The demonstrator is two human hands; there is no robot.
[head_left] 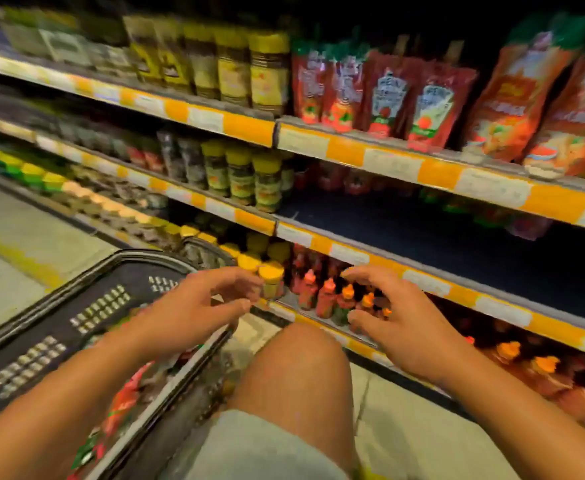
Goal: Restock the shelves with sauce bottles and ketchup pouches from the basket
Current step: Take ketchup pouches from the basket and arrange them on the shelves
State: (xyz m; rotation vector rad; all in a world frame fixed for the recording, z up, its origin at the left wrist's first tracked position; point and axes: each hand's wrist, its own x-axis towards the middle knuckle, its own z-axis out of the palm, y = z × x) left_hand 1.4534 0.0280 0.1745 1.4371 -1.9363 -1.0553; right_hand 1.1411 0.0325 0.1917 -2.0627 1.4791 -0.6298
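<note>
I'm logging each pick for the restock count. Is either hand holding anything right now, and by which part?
Nothing is held. The left hand and the right hand hover with fingers spread, near the small sauce bottles.

The whole view is smeared by motion blur, so the white price labels (395, 164) along the orange shelf edge cannot be read. The forearms hide much of the dark plastic basket (76, 306) and the red pouches (124, 400) inside it. The orange-capped bottles (526, 365) at lower right dissolve into shadow.
</note>
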